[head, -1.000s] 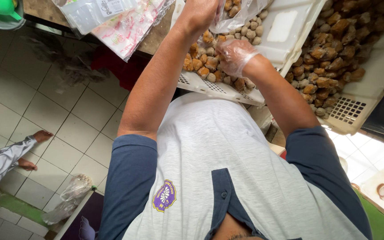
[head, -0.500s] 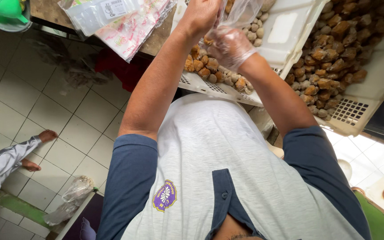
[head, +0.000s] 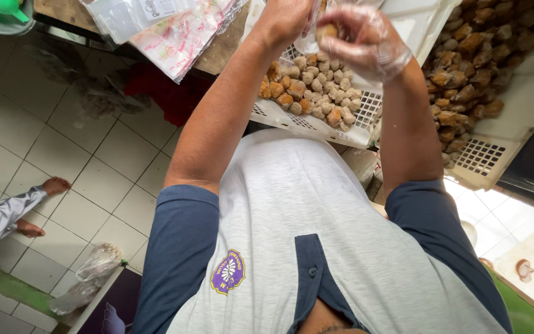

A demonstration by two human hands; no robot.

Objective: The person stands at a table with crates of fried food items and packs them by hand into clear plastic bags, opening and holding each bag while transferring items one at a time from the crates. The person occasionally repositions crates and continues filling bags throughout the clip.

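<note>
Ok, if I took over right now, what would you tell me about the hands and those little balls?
Left hand: bare, grip shut on a clear bag, above the tray.
Right hand: gloved, grip pinching one ball at the bag.
Things: white tray of balls under the hands; second tray with darker pieces to the right.
Done: one ball is up at the bag; how full the bag is cannot be seen.
Left: many balls lie in the tray.

Soft daylight fills the picture, brightest on the floor tiles (head: 514, 222) at the right, shadows are faint, and straight lines bend near the edges.
</note>
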